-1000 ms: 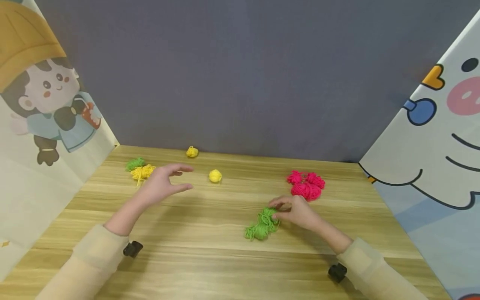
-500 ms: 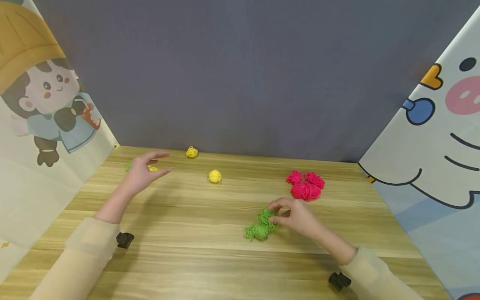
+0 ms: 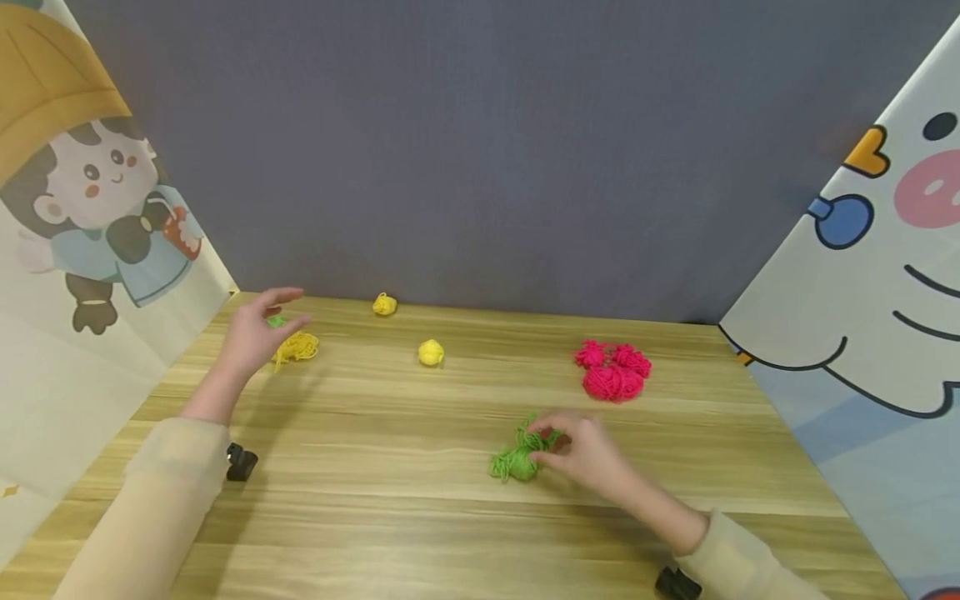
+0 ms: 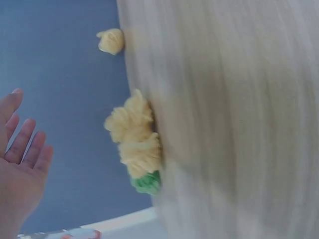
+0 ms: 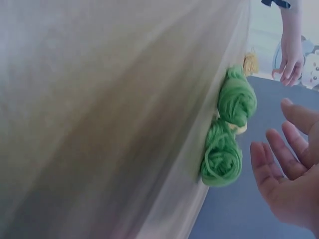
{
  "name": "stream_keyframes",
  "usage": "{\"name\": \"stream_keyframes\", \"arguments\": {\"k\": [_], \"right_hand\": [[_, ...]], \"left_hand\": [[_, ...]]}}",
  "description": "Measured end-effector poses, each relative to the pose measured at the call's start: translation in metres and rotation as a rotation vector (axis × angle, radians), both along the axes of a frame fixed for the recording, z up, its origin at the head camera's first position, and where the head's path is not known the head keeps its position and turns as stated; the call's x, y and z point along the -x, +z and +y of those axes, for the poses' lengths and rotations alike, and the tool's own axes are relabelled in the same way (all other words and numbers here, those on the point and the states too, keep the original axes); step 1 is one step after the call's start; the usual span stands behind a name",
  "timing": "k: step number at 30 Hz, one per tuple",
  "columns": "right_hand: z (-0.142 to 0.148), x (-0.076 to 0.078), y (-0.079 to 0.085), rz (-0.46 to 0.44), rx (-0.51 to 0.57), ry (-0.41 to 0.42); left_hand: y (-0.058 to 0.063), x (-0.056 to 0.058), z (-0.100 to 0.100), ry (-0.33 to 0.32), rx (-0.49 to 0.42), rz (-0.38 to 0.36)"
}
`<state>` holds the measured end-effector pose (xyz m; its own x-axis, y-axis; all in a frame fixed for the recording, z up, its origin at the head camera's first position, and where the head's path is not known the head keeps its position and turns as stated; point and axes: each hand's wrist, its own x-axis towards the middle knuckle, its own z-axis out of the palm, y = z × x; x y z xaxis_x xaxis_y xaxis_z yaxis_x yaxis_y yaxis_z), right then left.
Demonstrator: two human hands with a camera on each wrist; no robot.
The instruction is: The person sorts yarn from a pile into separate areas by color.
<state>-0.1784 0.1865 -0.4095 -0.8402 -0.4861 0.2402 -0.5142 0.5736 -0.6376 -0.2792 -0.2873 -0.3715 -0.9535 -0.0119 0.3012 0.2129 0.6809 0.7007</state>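
Holding the left arm out farther than the right arm. Pointing the left hand and the right hand inward, curving the fingers a little and leaving a gap between fingers and thumb on each.

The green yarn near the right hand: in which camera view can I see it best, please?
The right wrist view: there the green yarn appears large, and the right hand does not cover it. The head view shows it smaller, partly behind that hand. The left wrist view shows only a different green bundle, beside yellow yarn.
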Motion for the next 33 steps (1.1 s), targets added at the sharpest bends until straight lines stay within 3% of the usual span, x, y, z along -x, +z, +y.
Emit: {"name": "stream_keyframes", "arguments": {"k": [8, 20, 33], "right_hand": [[-0.005, -0.004, -0.012, 0.072, -0.025, 0.006], [-0.011, -0.007, -0.015, 0.027, -0.059, 0.023], [-0.013, -0.006, -0.018, 0.031, -0.113, 0.054]], "left_hand": [[-0.014, 0.010, -0.015, 0.068, -0.043, -0.009], [-0.033, 0.018, -0.041, 0.097, 0.017, -0.004], [-0.043, 0.025, -0.051, 0.122, 0.121, -0.136]]}}
